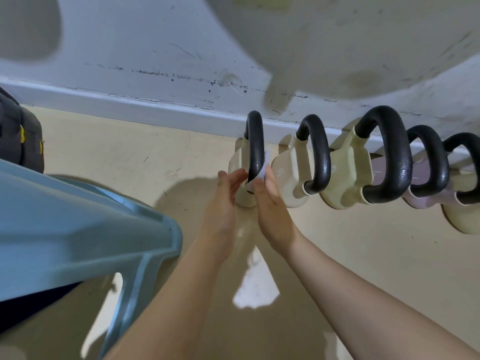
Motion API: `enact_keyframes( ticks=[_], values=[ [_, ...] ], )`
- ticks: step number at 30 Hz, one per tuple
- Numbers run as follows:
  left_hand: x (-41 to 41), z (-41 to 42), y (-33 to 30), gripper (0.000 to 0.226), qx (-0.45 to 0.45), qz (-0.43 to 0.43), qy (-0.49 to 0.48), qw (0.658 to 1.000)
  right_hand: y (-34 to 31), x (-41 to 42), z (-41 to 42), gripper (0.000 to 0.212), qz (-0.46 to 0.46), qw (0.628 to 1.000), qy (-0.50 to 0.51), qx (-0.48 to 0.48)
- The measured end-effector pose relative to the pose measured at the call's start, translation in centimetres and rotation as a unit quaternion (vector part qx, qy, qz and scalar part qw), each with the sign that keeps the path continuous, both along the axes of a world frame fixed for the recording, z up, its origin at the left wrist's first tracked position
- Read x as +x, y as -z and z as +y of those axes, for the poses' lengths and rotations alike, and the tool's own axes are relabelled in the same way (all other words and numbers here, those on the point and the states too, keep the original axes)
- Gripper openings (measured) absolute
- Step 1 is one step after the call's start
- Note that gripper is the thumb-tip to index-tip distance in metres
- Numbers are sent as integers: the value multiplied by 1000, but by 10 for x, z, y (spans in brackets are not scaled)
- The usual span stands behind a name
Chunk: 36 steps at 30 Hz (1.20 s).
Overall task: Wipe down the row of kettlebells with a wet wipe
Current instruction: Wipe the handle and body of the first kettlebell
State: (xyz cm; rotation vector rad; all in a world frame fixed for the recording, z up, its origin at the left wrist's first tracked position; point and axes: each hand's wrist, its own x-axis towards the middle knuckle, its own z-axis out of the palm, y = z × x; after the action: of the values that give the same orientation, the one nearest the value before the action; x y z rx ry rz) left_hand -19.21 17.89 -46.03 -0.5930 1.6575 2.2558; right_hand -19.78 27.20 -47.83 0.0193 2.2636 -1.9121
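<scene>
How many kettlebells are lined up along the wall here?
5, in a row along the wall: the leftmost kettlebell at the hands, then second, third, fourth, and fifth cut by the right edge. More may lie beyond.

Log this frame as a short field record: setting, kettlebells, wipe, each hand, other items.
setting: beige floor along a scuffed white wall
kettlebells: five in a row by the wall, black handles
being wiped: leftmost kettlebell
wet wipe: white, wrapped on that handle
right hand: presses the wipe on the handle
left hand: open, fingers at the handle's other side
other items: blue plastic chair, dark bag
</scene>
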Motion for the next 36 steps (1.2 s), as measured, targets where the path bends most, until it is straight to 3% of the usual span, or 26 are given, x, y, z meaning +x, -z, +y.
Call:
enact_keyframes(
  ticks=[7, 11, 15, 18, 20, 23, 27, 33, 36],
  values=[
    [-16, 8, -3, 45, -67, 36, 10, 997, -11, -43, -1, 57, -21, 999, -10, -40],
    [-32, 6, -7, 41, -79, 44, 10, 996, -8, -36, 4, 49, 86, 990, -40, 104],
    [-61, 9, -7, 42, -85, 32, 24, 996, -20, -75, 32, 51, 149, 949, -112, 256],
    [-81, 16, -7, 41, -127, 2, 55, 990, -33, -118, 34, 41, 103, 944, -167, 265],
    [-94, 22, -9, 46, -161, -10, 38, 986, -35, -139, 29, 35, 56, 957, -154, 239],
    [-102, 28, -7, 41, -227, 45, 43, 972, -35, -155, 21, 33, -13, 976, -109, 189],
    [-89, 29, -4, 22, -229, 73, 73, 968, -38, -153, 25, 30, -19, 978, -161, 129],
    [-74, 33, -4, 20, -209, 92, 79, 970, -34, -160, 29, 39, -163, 976, -107, 98],
    [-63, 30, -4, 13, -170, 97, 73, 978, -44, -160, 29, 25, -107, 962, -184, 171]
  ],
)
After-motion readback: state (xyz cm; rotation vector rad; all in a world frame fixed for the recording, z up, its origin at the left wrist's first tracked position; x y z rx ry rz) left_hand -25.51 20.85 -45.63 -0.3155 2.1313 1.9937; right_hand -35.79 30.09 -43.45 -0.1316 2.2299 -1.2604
